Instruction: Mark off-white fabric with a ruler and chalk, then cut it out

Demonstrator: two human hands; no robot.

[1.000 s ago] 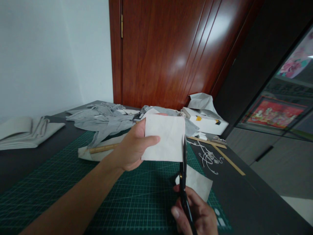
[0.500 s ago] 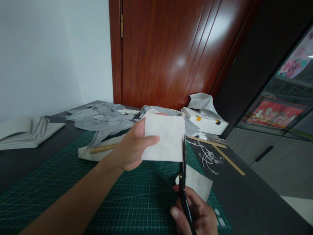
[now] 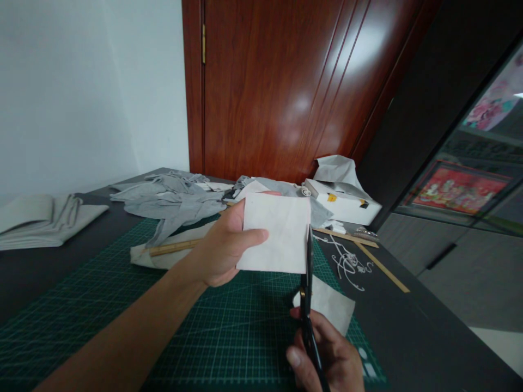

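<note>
Between thumb and fingers, my left hand (image 3: 231,239) grips a white square piece of cloth (image 3: 281,234), held up above the green cutting mat (image 3: 229,332). My right hand (image 3: 327,354) is wrapped round the handles of black scissors (image 3: 305,305). Their blades point away from me and lie along the right edge of the cloth. A pale cloth piece (image 3: 333,305) rests on the mat behind the scissors, partly hidden by them. Left of the held cloth, a wooden ruler (image 3: 174,247) lies on a folded off-white cloth (image 3: 141,256), both partly covered by my left hand.
Crumpled grey cloth (image 3: 175,198) is heaped at the back. Folded white cloth (image 3: 41,223) lies at the far left. A white box (image 3: 347,201) stands at the back right, with white cords (image 3: 347,261) and wooden strips (image 3: 384,267) in front of it.
The held cloth and my left hand have shifted slightly down and to the right. The scissors have moved very slightly right, still along the cloth's right edge.
</note>
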